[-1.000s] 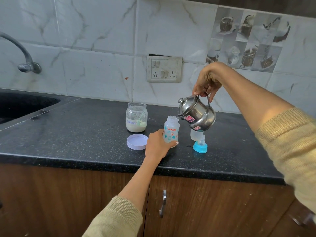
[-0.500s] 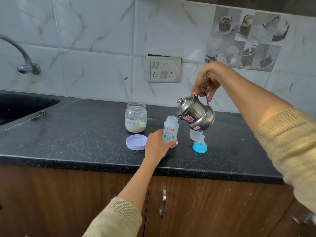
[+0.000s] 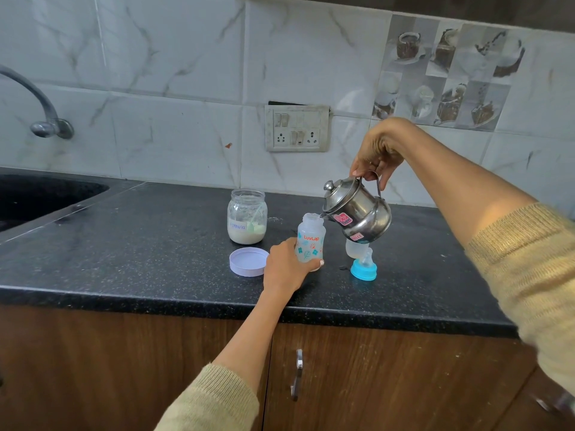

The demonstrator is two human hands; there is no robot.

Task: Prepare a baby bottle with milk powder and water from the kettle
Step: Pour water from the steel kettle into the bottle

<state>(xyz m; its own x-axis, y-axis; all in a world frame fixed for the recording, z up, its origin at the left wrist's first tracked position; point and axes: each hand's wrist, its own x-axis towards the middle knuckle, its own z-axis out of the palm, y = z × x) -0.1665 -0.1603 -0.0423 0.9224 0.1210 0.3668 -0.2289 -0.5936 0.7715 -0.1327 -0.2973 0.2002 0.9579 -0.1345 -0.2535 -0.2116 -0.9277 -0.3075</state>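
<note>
The left hand (image 3: 284, 269) covers the lower left side of the baby bottle (image 3: 310, 241), so the bottle's base and any liquid level inside it cannot be read; the frosted plastic hides the rest. Whether water is actually leaving the kettle's spout is too fine to tell. Behind the kettle (image 3: 357, 211), a clear cap (image 3: 354, 248) is partly hidden by the kettle's belly, and the blue teat ring (image 3: 363, 269) stands just in front of it. The tap (image 3: 37, 104) is cut off at the left edge, as is the sink (image 3: 46, 194).

The left arm reaches forward from below, its grip wrapped round the bottle's lower half, thumb tip showing at the right of the base; the bottle stands upright on the counter (image 3: 155, 244), near the front edge. The right arm comes in from the right, wrist bent downward, and the right hand (image 3: 378, 154) pinches the kettle's thin wire handle between curled fingers. The kettle hangs tilted to the left with its spout at the bottle's open mouth.

An open jar (image 3: 247, 216) of white powder stands behind and left of the bottle, its lid (image 3: 249, 261) lying flat in front, just beside the left hand.
</note>
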